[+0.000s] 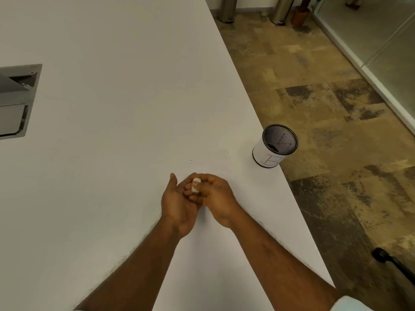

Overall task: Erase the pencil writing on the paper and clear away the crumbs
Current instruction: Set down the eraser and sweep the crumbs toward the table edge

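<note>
A white sheet of paper [215,159] lies flat on the white table [112,108], barely standing out from it; a few dark specks sit near its left edge. Just in front of the paper my two hands meet above the table. My right hand [216,196] pinches a small white eraser [195,185] between its fingertips. My left hand [178,203] is held palm up and open beside it, its fingers touching the eraser and the right fingertips. No pencil writing is visible on the paper from here.
A black mesh cup [275,145] with a white label marked "B" stands at the table's right edge. A metal cable hatch [15,102] is set into the table at far left. Carpeted floor lies beyond the right edge.
</note>
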Demonstrator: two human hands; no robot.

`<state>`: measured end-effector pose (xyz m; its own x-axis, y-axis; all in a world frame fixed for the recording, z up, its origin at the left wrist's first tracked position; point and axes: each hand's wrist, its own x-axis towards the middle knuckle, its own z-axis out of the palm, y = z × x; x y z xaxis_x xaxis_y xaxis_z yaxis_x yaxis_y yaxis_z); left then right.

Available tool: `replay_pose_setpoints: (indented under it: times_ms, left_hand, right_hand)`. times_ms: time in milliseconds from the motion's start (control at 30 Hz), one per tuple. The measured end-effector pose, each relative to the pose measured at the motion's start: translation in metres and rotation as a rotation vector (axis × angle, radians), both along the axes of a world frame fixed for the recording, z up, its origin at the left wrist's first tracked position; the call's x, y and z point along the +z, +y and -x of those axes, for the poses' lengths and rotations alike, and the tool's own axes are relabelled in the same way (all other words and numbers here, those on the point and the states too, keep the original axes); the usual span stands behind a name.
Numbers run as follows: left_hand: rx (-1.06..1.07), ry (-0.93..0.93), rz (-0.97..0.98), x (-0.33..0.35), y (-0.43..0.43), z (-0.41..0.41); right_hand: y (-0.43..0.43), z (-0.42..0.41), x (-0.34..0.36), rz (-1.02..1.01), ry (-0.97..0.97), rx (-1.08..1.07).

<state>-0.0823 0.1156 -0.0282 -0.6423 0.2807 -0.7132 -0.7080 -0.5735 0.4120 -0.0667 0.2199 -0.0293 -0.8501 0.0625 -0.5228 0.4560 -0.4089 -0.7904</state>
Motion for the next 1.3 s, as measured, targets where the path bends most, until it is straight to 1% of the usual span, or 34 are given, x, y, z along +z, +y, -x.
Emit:
replay_pose_setpoints:
  times_ms: [100,167,200,233,333,367,400,467,500,567,667,733,800,967,1033,1100,1133,1200,1300]
  left_hand:
    - [-0.045,0.013,0.020,0.002,-0.006,-0.004]
    - [-0.042,0.065,0.094,0.006,-0.012,-0.002]
    - [-0.035,0.103,0.184,0.008,-0.015,0.001]
    - [-0.047,0.145,0.315,0.009,-0.016,0.003]
    - [-0.193,0.216,0.771,0.014,-0.013,0.006]
    - [-0.233,0.226,0.858,0.015,-0.011,0.006]
    - [-0.262,0.237,0.902,0.016,-0.008,0.006]
    - [-0.291,0.293,0.962,0.018,-0.004,0.006]
    - [-0.305,0.352,1.002,0.019,-0.004,0.004]
    - [-0.384,0.525,1.133,0.017,-0.010,-0.002]
    - [-0.562,0.846,1.331,-0.001,-0.030,-0.020]
    - [-0.685,1.056,1.396,-0.015,-0.040,-0.038]
    - [-0.814,1.174,1.445,-0.026,-0.044,-0.060]
    - [-1.050,1.216,1.437,-0.035,-0.044,-0.103]
    - [-1.093,1.262,1.461,-0.039,-0.048,-0.113]
    - [-1.074,1.294,1.442,-0.047,-0.055,-0.124]
    - [-1.041,1.324,1.424,-0.052,-0.058,-0.130]
    - [-0.997,1.369,1.414,-0.062,-0.064,-0.141]
    - [-0.956,1.425,1.425,-0.069,-0.070,-0.150]
  right_hand:
    - [0.013,0.010,0.000,-0.061,-0.061,-0.273]
    - [0.022,0.011,0.005,-0.130,-0.044,-0.353]
    - [0.024,0.009,0.009,-0.159,-0.037,-0.345]
    - [0.024,0.004,0.013,-0.166,-0.035,-0.319]
    - [0.009,-0.013,0.021,-0.087,-0.050,-0.176]
    - [0.002,-0.018,0.022,-0.069,-0.056,-0.133]
    - [-0.003,-0.022,0.020,-0.077,-0.062,-0.108]
    - [-0.008,-0.026,0.016,-0.184,-0.064,-0.101]
    - [-0.007,-0.026,0.013,-0.289,-0.052,-0.093]
    - [0.000,-0.025,0.008,-0.475,0.002,-0.047]
    - [0.012,-0.020,0.005,-0.580,0.058,-0.045]
    - [0.021,-0.016,0.004,-0.598,0.066,-0.091]
    - [0.030,-0.013,0.006,-0.561,0.056,-0.122]
    - [0.047,-0.009,0.008,-0.406,-0.025,-0.205]
    - [0.050,-0.007,0.010,-0.338,-0.021,-0.233]
    - [0.051,-0.005,0.010,-0.340,-0.015,-0.247]
    - [0.052,-0.006,0.009,-0.373,-0.008,-0.237]
    - [0.051,-0.007,0.006,-0.461,-0.003,-0.178]
    - [0.046,-0.010,0.001,-0.523,-0.014,-0.089]
